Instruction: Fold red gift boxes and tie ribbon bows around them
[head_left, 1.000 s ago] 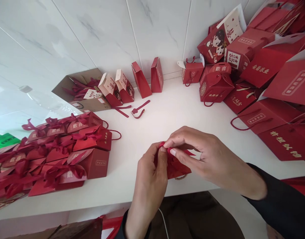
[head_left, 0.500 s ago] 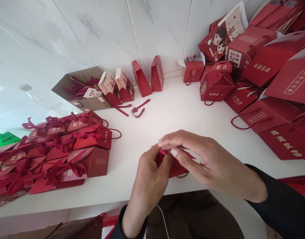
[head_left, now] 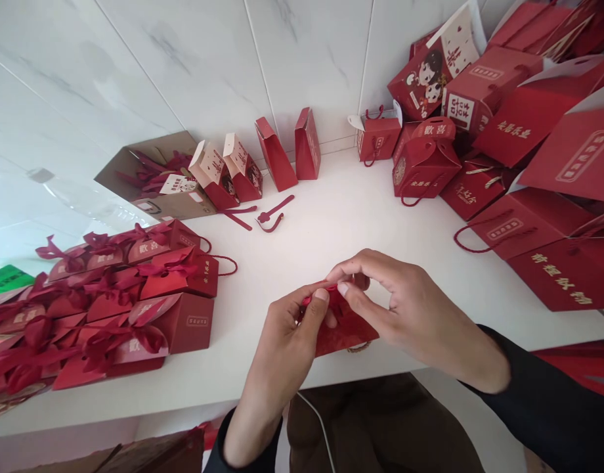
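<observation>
White tabletop (head_left: pixel 312 226), bow-tied red boxes (head_left: pixel 174 322) grouped left, open carton (head_left: pixel 184 202) near wall, ribbon strips (head_left: pixel 275 209) loose beside it

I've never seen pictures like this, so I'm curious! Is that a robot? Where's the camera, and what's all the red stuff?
No robot here: these are a person's bare hands. The camera is worn on their head, looking forward and down. The left hand and right hand pinch red ribbon on a small red box; fingers hide part of it. On the white table, boxes with bows crowd the left, and more red boxes pile up on the right. Near the wall, a cardboard box holds dark red strips.
</observation>
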A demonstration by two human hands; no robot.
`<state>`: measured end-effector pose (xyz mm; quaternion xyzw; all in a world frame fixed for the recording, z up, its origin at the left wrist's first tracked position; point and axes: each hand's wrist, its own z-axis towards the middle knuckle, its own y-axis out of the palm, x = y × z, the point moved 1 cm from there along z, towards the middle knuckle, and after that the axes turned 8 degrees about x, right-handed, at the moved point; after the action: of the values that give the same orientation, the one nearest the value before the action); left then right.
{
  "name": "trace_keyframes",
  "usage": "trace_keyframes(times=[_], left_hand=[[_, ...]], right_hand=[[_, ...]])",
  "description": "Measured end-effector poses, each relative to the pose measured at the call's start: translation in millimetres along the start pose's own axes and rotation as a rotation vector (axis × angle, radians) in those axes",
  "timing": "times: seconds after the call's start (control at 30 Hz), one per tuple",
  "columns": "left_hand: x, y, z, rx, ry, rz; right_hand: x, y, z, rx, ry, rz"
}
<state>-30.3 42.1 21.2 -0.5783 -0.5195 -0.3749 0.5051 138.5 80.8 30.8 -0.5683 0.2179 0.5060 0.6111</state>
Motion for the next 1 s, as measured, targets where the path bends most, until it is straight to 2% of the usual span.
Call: trace_keyframes(times=[0.13,0.33,0.5,0.7,0.87,1.0], left_hand=[[-1,-0.9,-1,0.022,-0.045,-0.044],[-2,-0.8,-2,0.027,-0.030,-0.030],[-3,1.0,-2,-0.031,0.001,0.053],[-2,-1.7,-2,-0.021,-0.064,-0.123],[-2,-3.6,-2,-0.035,-0.079,-0.245],[-3,-3.8,-4,-0.046,-0.069,-0.232]], right_hand=[[-1,-1,-2,0.000,0.034,0.061],[3,2,-3,-0.025,0.080,0.017],[-2,-3,-3,0.048,0.141,0.150],[-5,-5,-13,-0.115,0.171,0.251],[1,-4,-18,-0.178,0.242,0.167],[2,-3,-18,-0.205,0.279,0.154]])
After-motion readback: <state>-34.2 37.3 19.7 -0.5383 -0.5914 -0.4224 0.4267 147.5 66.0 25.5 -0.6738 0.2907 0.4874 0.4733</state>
